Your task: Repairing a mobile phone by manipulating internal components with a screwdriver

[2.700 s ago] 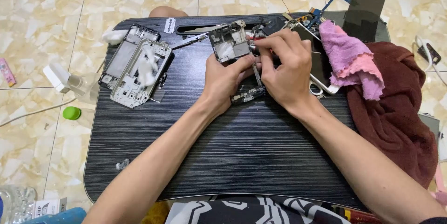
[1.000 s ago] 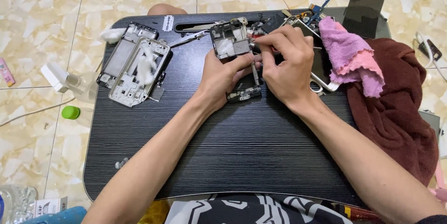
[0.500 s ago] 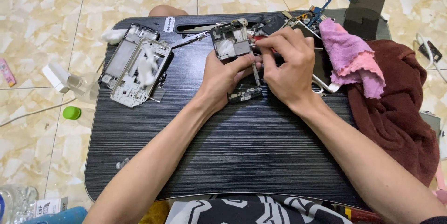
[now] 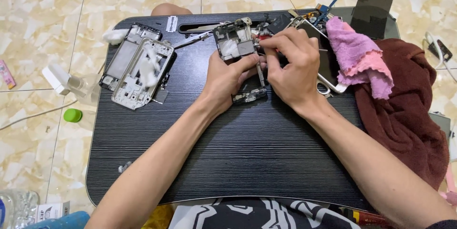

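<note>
Black surface (image 4: 247,153) under both hands, position unchanged. Maroon cloth (image 4: 404,115) right of right hand, unmoved. Left hand (image 4: 228,79) closed around phone frame (image 4: 233,41), grip as before. Right hand (image 4: 293,69) pinched shut on thin tool beside frame; tip hidden, barely shifted.

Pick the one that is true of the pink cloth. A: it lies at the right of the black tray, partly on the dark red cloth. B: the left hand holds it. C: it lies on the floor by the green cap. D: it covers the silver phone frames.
A: the pink cloth lies at the right end of the black tray, overlapping the dark red cloth, clear of both hands.
</note>
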